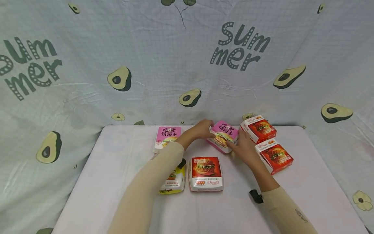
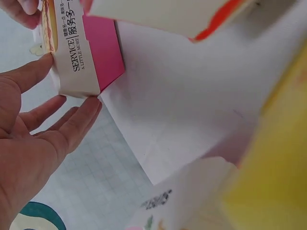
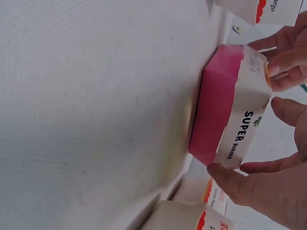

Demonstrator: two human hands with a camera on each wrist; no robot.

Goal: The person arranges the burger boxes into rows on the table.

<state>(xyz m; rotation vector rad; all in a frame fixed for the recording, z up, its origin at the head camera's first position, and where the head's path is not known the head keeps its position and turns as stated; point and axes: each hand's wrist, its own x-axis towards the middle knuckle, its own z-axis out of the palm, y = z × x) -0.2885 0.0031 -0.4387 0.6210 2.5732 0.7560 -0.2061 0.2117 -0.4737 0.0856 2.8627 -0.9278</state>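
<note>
Both hands hold a pink burger box (image 1: pixel 224 136) by opposite sides near the table's back edge; it sits turned at an angle. My left hand (image 1: pixel 203 129) grips its left side, and in the left wrist view that hand's thumb rests at the lid's edge with the fingers (image 2: pixel 79 120) along the lower side. From the right, my right hand (image 1: pixel 244 148) grips the other side. The right wrist view has the box's pink base and a white side (image 3: pixel 240 129) lettered "SUPER BURGER", with the right thumb and fingers at its corners.
Two red burger boxes (image 1: pixel 260 128) (image 1: pixel 275 155) lie to the right, close by the right hand. Another red box (image 1: pixel 205 172) lies nearer the front. Beside it, a yellow box (image 1: pixel 173 185) is partly covered by the left sleeve. A second pink box (image 1: pixel 167 135) stands back left. Patterned cloth (image 1: pixel 155 81) hangs behind.
</note>
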